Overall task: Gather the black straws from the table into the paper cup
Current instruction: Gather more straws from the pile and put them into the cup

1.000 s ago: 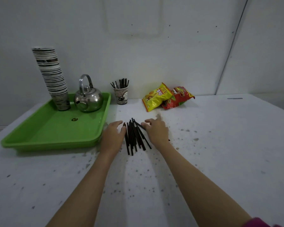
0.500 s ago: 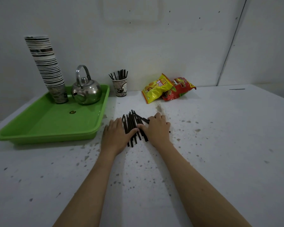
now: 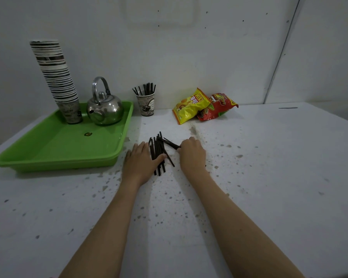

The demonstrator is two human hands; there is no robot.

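Note:
A loose pile of black straws (image 3: 158,149) lies on the white table between my hands. My left hand (image 3: 140,164) rests flat on the table at the pile's left side, fingers spread, with its thumb lying across the straws. To the right of the pile, my right hand (image 3: 192,155) has its fingers curled down onto the end of one slanted straw (image 3: 171,144). The paper cup (image 3: 147,106), printed with a coffee design, stands upright near the wall behind the pile and holds several black straws.
A green tray (image 3: 58,163) lies left of my hands, carrying a steel kettle (image 3: 105,110) and a tall stack of paper cups (image 3: 55,77). A yellow snack bag (image 3: 190,105) and a red one (image 3: 219,106) lie by the wall. The table is speckled with dark spots.
My right hand has drawn back to the right off the pile, and one straw now slants toward its fingertips. My left hand stays against the pile with its thumb over the straws.

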